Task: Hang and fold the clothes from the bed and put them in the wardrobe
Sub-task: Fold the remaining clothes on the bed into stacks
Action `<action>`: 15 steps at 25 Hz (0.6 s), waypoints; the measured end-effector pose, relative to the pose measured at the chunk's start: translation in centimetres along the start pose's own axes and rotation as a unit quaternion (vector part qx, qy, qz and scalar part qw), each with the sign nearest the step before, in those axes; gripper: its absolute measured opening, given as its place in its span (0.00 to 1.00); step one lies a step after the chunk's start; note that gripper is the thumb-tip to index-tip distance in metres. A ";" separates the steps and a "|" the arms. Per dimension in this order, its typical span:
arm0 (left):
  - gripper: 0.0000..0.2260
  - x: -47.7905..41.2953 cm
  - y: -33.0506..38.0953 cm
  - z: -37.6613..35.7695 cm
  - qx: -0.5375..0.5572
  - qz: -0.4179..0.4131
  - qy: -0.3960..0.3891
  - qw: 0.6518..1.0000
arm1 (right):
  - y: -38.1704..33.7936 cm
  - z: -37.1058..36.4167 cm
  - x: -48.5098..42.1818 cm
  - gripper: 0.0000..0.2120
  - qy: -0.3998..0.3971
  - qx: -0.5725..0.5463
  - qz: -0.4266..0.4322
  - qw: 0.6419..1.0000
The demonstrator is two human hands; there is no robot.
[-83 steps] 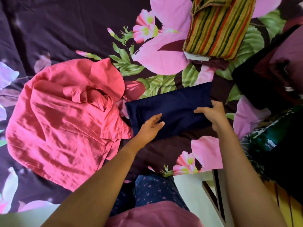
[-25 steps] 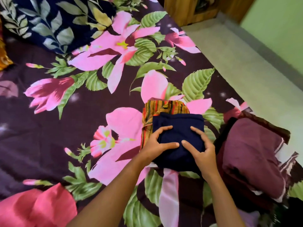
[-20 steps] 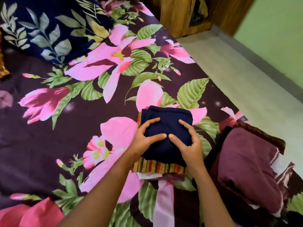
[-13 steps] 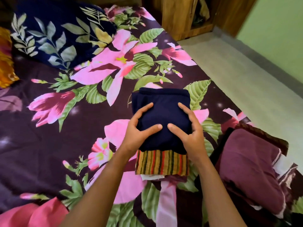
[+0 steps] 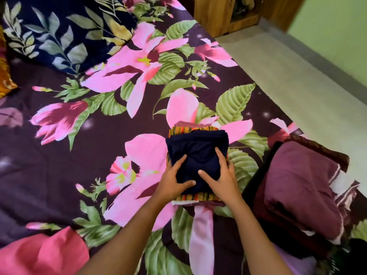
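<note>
A folded navy garment [image 5: 196, 149] lies on top of a folded striped garment [image 5: 189, 130] in the middle of the floral bed sheet [image 5: 59, 175]. The striped piece shows only as thin edges at the far and near ends. My left hand [image 5: 173, 182] holds the navy garment's near left corner, thumb and forefinger on top. My right hand [image 5: 223, 180] holds its near right corner the same way, with the other fingers going down the side. A crumpled pink garment [image 5: 39, 253] lies at the lower left.
A maroon folded cloth pile [image 5: 297, 191] sits right of the stack at the bed's edge. A navy leaf-print pillow [image 5: 65, 30] lies at the far left. The wooden wardrobe [image 5: 218, 14] stands beyond the bed, beside pale floor [image 5: 297, 92].
Both hands carried the navy garment from beside the pink one onto the striped stack. In the last half second it slid back toward me and now covers most of the striped piece.
</note>
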State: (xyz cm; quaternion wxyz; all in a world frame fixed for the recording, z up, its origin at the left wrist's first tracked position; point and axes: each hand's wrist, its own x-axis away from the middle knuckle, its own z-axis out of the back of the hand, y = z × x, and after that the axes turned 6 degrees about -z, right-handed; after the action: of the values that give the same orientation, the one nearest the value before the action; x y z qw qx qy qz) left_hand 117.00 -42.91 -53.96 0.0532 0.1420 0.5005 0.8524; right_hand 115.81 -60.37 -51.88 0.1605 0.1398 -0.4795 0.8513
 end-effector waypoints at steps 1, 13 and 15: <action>0.34 0.5 0.2 0.1 -0.014 -0.002 0.015 1.000 | -0.2 0.1 0.5 0.38 0.015 0.023 0.006 1.000; 0.13 20.5 4.7 9.4 -0.027 0.125 -0.124 0.984 | -10.4 -1.9 14.2 0.27 -0.334 0.360 0.033 0.870; 0.14 25.0 4.1 11.7 -0.029 0.123 -0.089 0.988 | -11.4 -3.5 17.3 0.26 -0.352 0.353 0.041 0.866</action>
State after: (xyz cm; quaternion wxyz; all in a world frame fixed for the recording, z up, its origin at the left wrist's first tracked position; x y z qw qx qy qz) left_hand 96.84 -29.31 -40.30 -0.0039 0.2765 0.4474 0.8505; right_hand 104.39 -49.31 -38.04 -0.1137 0.4582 -0.1768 0.8637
